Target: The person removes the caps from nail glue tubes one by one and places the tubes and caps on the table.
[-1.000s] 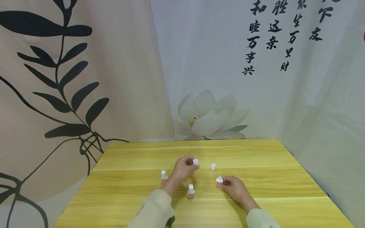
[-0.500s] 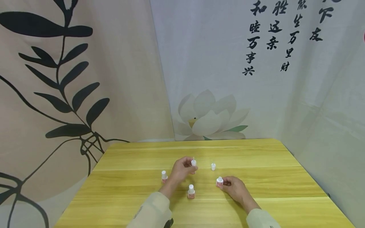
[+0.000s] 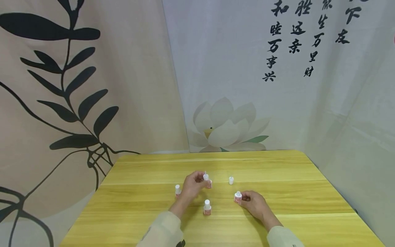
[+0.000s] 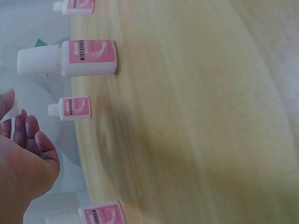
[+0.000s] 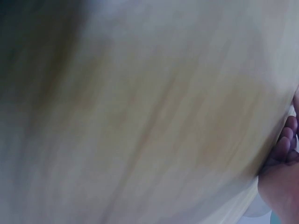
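My left hand (image 3: pixel 192 185) pinches a white screw cap (image 3: pixel 205 177) between thumb and fingers; a thin stem sticks up from it. Close beside that hand stands an uncapped small white bottle (image 4: pixel 76 108) with a pink label, upright on the table. With its fingertips, my right hand (image 3: pixel 254 204) holds another uncapped bottle (image 3: pixel 238 197), which stands on the wood. A second white cap (image 3: pixel 231 180) sits on the table beyond it. Only part of the right hand shows in the right wrist view, and its bottle is out of sight there.
Two capped bottles stand upright: one bottle (image 3: pixel 207 208) nearer the front, between the arms, and another bottle (image 3: pixel 177 191) left of my left wrist, partly covered by it. The yellow wood table (image 3: pixel 308 192) ends at a printed curtain (image 3: pixel 148 85) behind.
My left hand has drawn a little to the left with the cap, bringing more of the uncapped bottle behind it into view. The right hand and its bottle stay put.
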Motion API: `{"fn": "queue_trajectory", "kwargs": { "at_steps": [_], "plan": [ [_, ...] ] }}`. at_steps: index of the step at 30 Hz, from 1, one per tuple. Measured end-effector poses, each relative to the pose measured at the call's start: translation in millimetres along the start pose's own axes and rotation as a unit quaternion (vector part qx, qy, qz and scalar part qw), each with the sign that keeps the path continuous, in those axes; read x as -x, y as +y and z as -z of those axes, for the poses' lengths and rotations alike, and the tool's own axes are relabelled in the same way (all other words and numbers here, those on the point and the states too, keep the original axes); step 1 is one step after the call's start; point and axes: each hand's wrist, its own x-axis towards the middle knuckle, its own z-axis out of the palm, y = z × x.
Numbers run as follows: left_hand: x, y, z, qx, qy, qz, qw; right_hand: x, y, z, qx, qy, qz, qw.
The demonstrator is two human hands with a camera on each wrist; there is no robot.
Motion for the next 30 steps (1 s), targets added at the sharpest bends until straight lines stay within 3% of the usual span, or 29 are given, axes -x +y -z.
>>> {"fn": "queue_trajectory", "kwargs": {
  "at_steps": [7, 17, 30],
  "plan": [
    [4.5, -9.0, -0.4, -0.006, 0.001, 0.011, 0.9999, 0.7, 0, 0, 0.001, 0.001, 0.002, 1.0000],
    [13.7, -20.8, -0.2, -0.007, 0.000, -0.005, 1.0000, 0.5, 1, 1, 0.002, -0.005, 0.001, 1.0000],
    [18.7, -25.2, -3.4, -0.024, 0.004, 0.011, 0.9996, 1.5, -1, 2, 0.003, -0.003, 0.004, 1.0000]
  ]
}}
